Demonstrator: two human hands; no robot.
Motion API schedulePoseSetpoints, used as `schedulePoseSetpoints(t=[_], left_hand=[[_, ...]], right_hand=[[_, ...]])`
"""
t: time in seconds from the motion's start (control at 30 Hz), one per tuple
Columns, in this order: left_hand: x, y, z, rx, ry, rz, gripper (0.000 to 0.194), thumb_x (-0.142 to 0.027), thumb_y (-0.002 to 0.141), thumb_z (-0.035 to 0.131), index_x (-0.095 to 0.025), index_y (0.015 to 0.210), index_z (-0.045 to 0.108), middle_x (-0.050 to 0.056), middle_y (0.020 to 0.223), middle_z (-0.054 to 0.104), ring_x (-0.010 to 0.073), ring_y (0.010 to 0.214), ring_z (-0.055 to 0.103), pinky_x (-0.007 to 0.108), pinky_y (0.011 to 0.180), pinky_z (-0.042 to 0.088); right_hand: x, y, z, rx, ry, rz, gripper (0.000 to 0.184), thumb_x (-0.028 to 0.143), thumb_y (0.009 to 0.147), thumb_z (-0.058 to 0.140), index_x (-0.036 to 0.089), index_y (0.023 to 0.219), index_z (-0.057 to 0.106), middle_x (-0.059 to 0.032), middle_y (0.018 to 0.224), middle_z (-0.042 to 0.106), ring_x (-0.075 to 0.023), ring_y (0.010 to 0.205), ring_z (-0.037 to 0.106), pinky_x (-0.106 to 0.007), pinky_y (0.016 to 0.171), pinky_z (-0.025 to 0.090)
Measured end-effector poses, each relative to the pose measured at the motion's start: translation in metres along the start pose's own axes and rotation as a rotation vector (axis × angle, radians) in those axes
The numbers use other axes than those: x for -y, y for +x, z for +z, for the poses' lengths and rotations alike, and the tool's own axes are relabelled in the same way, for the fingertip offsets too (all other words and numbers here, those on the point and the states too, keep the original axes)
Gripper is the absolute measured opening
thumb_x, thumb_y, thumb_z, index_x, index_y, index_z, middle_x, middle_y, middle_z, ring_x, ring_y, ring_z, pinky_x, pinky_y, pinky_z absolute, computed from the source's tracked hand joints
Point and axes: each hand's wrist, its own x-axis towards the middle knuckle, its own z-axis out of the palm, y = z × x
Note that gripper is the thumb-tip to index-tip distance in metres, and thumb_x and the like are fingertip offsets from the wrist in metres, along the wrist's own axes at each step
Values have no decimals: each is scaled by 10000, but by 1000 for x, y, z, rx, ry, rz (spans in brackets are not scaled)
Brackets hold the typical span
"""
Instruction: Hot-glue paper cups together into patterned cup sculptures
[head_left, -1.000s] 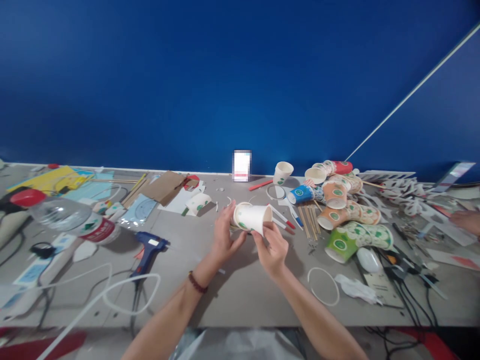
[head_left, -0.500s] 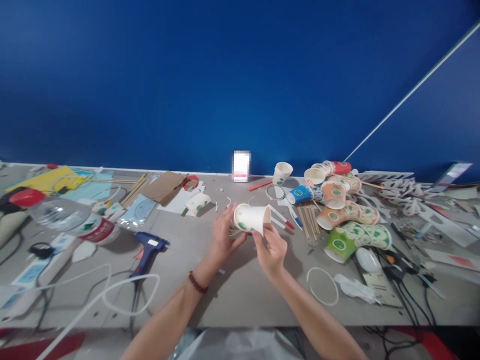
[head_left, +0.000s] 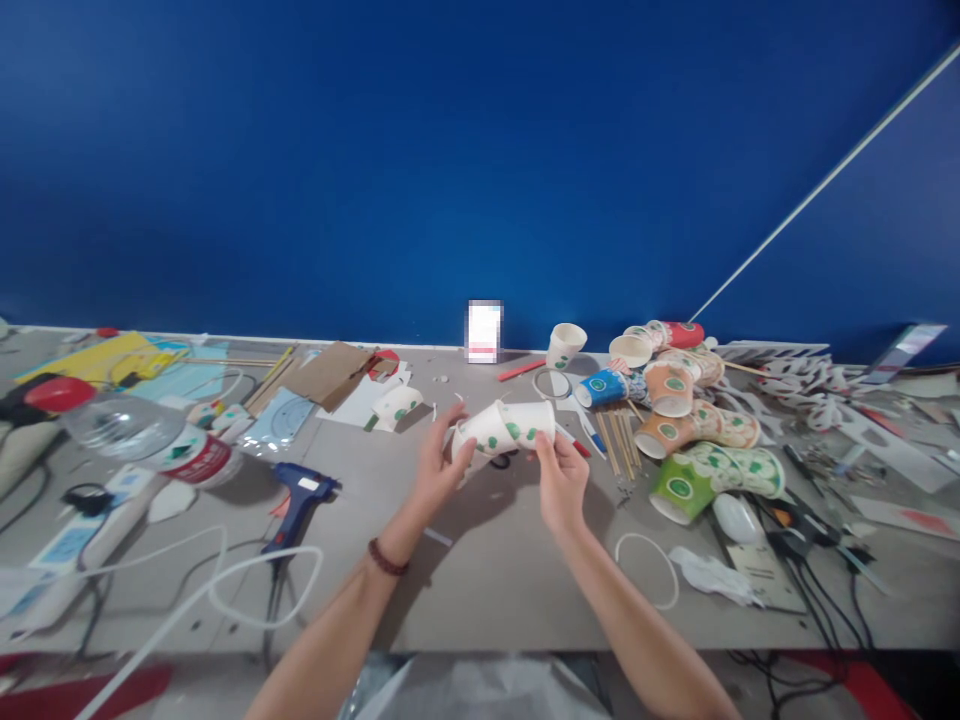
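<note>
Two white paper cups with green leaf prints are held end to end above the middle of the table, their narrow ends meeting. My left hand point(head_left: 437, 462) is closed around the left paper cup point(head_left: 486, 430). The right paper cup point(head_left: 531, 424) is gripped near its rim by my right hand point(head_left: 562, 478). Whether the two are fixed together I cannot tell. Behind them lie a red-and-white pen point(head_left: 576, 446) and a blue-and-white tool point(head_left: 592, 430). Another white paper cup point(head_left: 565, 345) stands tilted farther back.
To the left are a blue glue gun point(head_left: 304, 500), a plastic bottle point(head_left: 150, 432) and a power strip point(head_left: 79, 555). Several colored paper cups point(head_left: 679, 488) and wooden sticks point(head_left: 621, 445) lie to the right. A phone point(head_left: 484, 332) stands against the blue wall.
My hands have moved apart and turned the cups, so both now show side by side in a line. Before, mainly one cup showed, with its open rim toward the right.
</note>
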Motion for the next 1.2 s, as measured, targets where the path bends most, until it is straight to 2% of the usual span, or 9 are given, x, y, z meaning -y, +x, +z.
schedulePoseSetpoints(t=[0.13, 0.23, 0.37, 0.47, 0.57, 0.63, 0.9, 1.1, 1.2], left_hand=[[-2, 8, -4, 236, -319, -414, 411, -516, 816, 618, -204, 1079, 668, 87, 1067, 721, 252, 969, 677, 347, 793, 556], [-6, 12, -5, 245, -456, -550, 453, -522, 755, 676, -192, 1065, 664, 77, 1011, 732, 247, 910, 691, 318, 734, 553], [-8, 14, -6, 182, -512, -648, 500, -539, 703, 718, -187, 1053, 662, 89, 1012, 737, 265, 928, 698, 336, 743, 555], [-6, 15, -6, 144, -526, -689, 534, -514, 704, 732, -191, 1120, 644, 108, 1096, 726, 285, 995, 692, 368, 784, 560], [-5, 15, -6, 159, -541, -697, 549, -508, 734, 716, -193, 1172, 613, 119, 1152, 711, 292, 1042, 682, 386, 811, 560], [-7, 15, -7, 174, -543, -688, 552, -520, 743, 707, -197, 1177, 602, 121, 1177, 701, 295, 1066, 674, 389, 823, 558], [-20, 16, -8, 200, -605, -749, 542, -520, 722, 728, -193, 1141, 621, 111, 1180, 694, 267, 1102, 650, 332, 891, 508], [-3, 16, -3, 73, -673, -729, 541, -521, 683, 729, -191, 1097, 616, 90, 1090, 705, 244, 1027, 668, 318, 851, 510], [5, 17, -3, 29, -637, -671, 510, -507, 683, 710, -191, 1069, 604, 57, 993, 702, 218, 939, 671, 298, 787, 506]], right_hand=[[-2, 12, -1, -16, 106, 125, 412, 525, 824, 638, 143, 672, 653, -3, 558, 590, -122, 500, 516, -243, 494, 435], [-4, 21, -5, 105, 184, 150, 390, 532, 806, 659, 145, 825, 708, -43, 712, 692, -166, 617, 620, -267, 546, 502], [-12, 35, -12, 324, 137, 71, 373, 452, 805, 689, 158, 1032, 725, -93, 956, 742, -233, 880, 683, -379, 790, 559], [-21, 41, -15, 371, 12, -44, 303, 396, 777, 714, 174, 982, 747, -121, 1095, 710, -276, 1042, 643, -479, 951, 492], [-28, 42, -15, 292, -132, -172, 235, 349, 739, 748, 208, 926, 763, -121, 1322, 591, -316, 1289, 477, -531, 1093, 357], [-32, 41, -15, 275, -201, -225, 223, 352, 764, 728, 223, 944, 761, -108, 1415, 509, -316, 1344, 419, -530, 1106, 344], [-39, 43, -14, 326, -235, -246, 235, 366, 818, 676, 237, 1009, 722, -96, 1393, 526, -308, 1336, 435, -519, 1118, 338], [-47, 39, -8, 231, -259, -248, 401, 309, 832, 613, 220, 1218, 551, -121, 1240, 597, -256, 1128, 574, -456, 968, 484], [-55, 35, -4, 205, -403, -277, 291, 271, 809, 588, 197, 1089, 556, -113, 1073, 624, -259, 1012, 590, -445, 884, 504]])
